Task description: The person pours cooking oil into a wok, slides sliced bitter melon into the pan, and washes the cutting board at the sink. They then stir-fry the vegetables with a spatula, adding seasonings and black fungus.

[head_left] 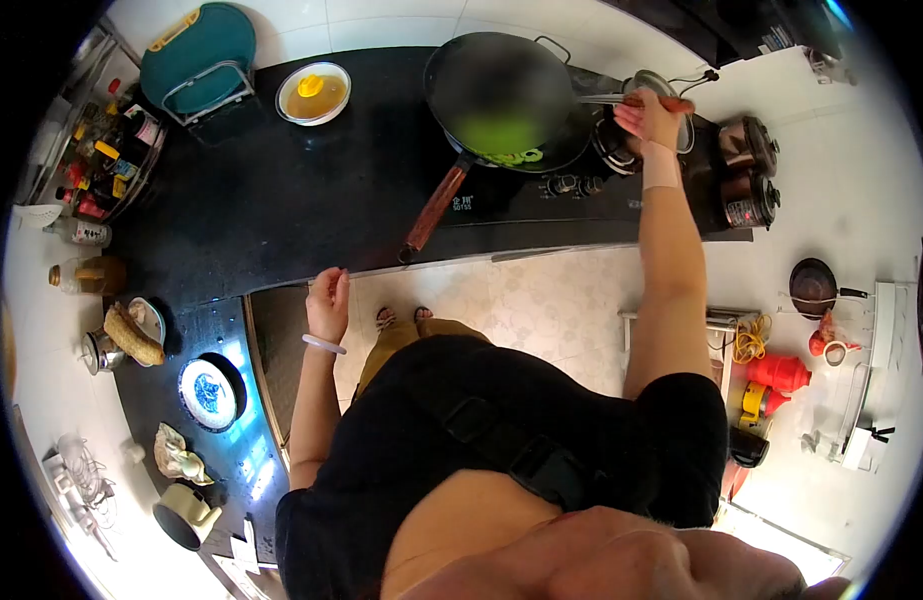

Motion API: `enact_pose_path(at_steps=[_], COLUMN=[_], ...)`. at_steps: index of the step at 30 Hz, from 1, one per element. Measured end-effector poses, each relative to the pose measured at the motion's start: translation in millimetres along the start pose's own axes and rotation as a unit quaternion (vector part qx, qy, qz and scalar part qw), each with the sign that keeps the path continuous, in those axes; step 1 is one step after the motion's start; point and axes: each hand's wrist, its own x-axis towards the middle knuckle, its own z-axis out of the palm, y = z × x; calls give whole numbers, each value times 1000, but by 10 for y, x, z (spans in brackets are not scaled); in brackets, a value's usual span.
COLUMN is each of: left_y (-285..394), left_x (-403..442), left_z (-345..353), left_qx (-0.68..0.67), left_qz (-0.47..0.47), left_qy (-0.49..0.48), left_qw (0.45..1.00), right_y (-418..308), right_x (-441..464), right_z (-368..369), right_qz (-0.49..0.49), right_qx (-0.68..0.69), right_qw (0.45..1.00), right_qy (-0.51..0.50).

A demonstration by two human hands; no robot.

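Observation:
A dark wok (459, 75) sits over the stove at the back of the counter. Its wooden handle (436, 212) points toward me, past the counter's front edge. Green vegetables (519, 157) lie in the wok, partly blurred by steam. My right hand (651, 120) is closed around a long-handled cooking utensil (599, 99) with a metal shaft and a wooden end. Its working end is lost in the steam. My left hand (328, 300) hangs by the counter's front edge, fingers curled, nothing visible in them. It touches neither the wok nor its handle.
Left of the wok stands a bowl of liquid with a yellow thing (309, 86) in it. A green cutting board (201, 60) leans in a rack near bottles (106, 170). The side counter bears a blue-patterned plate (209, 394). Dark pots (749, 200) stand at right.

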Motion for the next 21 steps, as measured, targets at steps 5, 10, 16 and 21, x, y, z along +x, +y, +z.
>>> enact_pose_path(at_steps=[5, 10, 16, 21], left_y=[124, -18, 107, 23], left_x=[16, -26, -5, -46], left_z=[-60, -44, -45, -88], left_qx=[18, 12, 27, 33], left_qz=[36, 7, 26, 15], left_qy=[8, 1, 1, 14], left_qw=[999, 1000, 999, 999], right_y=[-221, -545, -297, -774], right_x=[-243, -529, -383, -323], right_z=[226, 431, 490, 59], right_qz=[-68, -163, -176, -152], right_qx=[-29, -53, -123, -295], right_qw=[988, 951, 956, 937], right_qy=[-136, -257, -201, -109])
